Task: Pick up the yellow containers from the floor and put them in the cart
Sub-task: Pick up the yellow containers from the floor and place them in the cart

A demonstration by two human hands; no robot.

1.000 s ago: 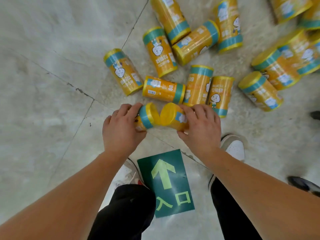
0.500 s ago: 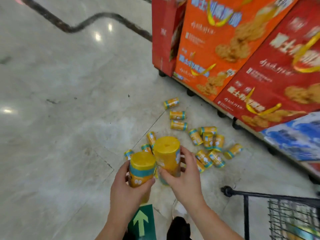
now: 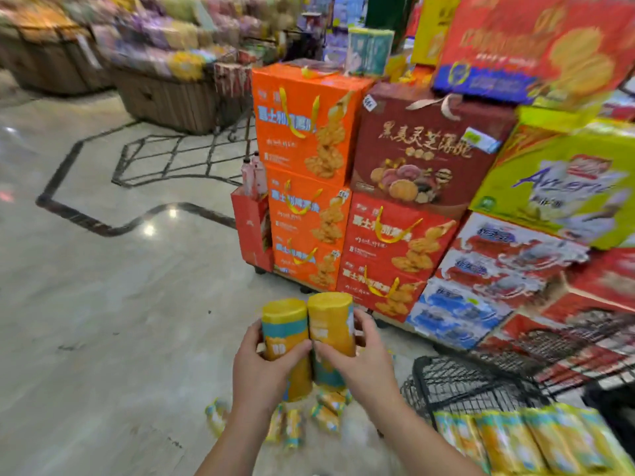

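Observation:
My left hand (image 3: 264, 369) grips a yellow container with a teal band (image 3: 283, 329), held upright at the lower middle of the view. My right hand (image 3: 357, 359) grips a second yellow container (image 3: 331, 321), upright and touching the first one. Several more yellow containers (image 3: 292, 424) lie blurred on the floor below my hands. The black wire cart (image 3: 457, 379) stands to the right of my hands, and a row of yellow containers (image 3: 522, 438) lies inside it at the lower right.
Stacked orange, red and maroon gift boxes (image 3: 343, 201) form a display straight ahead and to the right. Wooden bins of goods (image 3: 161, 94) stand at the far left back. Pale marble floor (image 3: 103, 321) stretches to the left.
Both hands have risen from the floor with a container each. The view has swung up from the floor pile to the display and the cart.

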